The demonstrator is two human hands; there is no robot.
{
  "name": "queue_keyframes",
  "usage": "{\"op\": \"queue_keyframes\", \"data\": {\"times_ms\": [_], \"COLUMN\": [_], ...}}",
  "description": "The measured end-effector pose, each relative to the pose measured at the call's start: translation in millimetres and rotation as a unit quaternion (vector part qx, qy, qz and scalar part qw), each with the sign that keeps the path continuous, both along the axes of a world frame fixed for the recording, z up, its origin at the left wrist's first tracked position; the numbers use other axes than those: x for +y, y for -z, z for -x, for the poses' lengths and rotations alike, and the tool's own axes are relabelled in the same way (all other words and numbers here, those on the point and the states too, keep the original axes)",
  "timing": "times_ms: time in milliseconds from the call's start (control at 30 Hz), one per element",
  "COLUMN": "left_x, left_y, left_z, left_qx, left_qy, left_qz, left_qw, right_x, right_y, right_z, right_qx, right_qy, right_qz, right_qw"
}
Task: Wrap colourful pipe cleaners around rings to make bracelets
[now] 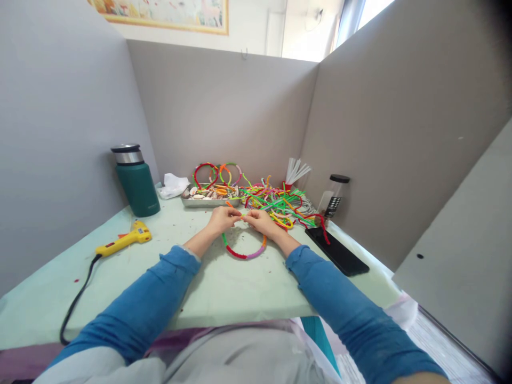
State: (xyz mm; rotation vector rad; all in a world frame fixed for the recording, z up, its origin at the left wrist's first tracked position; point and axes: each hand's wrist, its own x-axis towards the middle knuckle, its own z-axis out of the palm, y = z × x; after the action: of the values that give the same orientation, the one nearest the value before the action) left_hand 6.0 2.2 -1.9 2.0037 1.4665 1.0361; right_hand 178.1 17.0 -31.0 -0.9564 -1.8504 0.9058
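1. Taking the middle of the fuzzy multicoloured ring [240, 257] as the clock's centre, with twelve pointing away from the person, the left hand [223, 218] is at eleven and the right hand [260, 220] at one. The ring hangs or lies on the near side of both, in front of the torso.

2. The left hand pinches the far stretch of the ring between thumb and fingers. An orange tip [229, 204] sticks out beyond its fingers, aimed toward eleven.

3. The right hand is closed in a matching pinch, its fingertips facing the left hand's, with a yellowish bit of strand [242, 216] between them at twelve. Neither hand is clearly nearer to that spot.

4. The ring is roughly round, so no long axis stands out; the pinched stretch seems to run from nine toward three. The fingers cover much of it, and I can't tell whether two ends overlap, twist together or merely meet there.

5. The open curve shows green near nine, red around six to seven, purple near five and orange near three.

6. Round about, a metal tray [208, 203] of shells sits toward eleven and a tangle of fuzzy stems [276, 200] toward one. The yellow glue gun [120, 245] lies toward nine, well apart from the left hand; the black phone [340, 256] lies toward three.
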Motion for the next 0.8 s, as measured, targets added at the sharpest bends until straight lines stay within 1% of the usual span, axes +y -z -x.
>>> {"op": "queue_keyframes", "data": {"times_ms": [167,500,567,667,800], "left_x": [0.7,0.5,-1.2,-3.1,-3.8], "left_y": [-0.9,-2.9,-3.7,-4.5,-5.0], "left_z": [1.3,1.7,1.1,0.4,0.5], "left_qx": [0.071,0.103,0.099,0.087,0.096], "left_qy": [-0.003,0.009,0.008,0.004,0.005], "left_qz": [-0.077,-0.131,-0.119,-0.082,-0.057], "left_qw": [0.995,0.986,0.988,0.993,0.994], "right_x": [0.7,0.1,-0.2,-0.6,-1.1], "right_y": [1.5,0.5,0.1,-0.2,-0.1], "right_z": [0.2,0.9,0.8,0.7,0.6], "right_qx": [0.000,-0.007,-0.009,-0.013,-0.013], "right_qy": [0.004,0.006,0.006,0.009,0.009], "right_qz": [-0.006,-0.010,-0.011,-0.014,-0.021], "right_qw": [1.000,1.000,1.000,1.000,1.000]}}
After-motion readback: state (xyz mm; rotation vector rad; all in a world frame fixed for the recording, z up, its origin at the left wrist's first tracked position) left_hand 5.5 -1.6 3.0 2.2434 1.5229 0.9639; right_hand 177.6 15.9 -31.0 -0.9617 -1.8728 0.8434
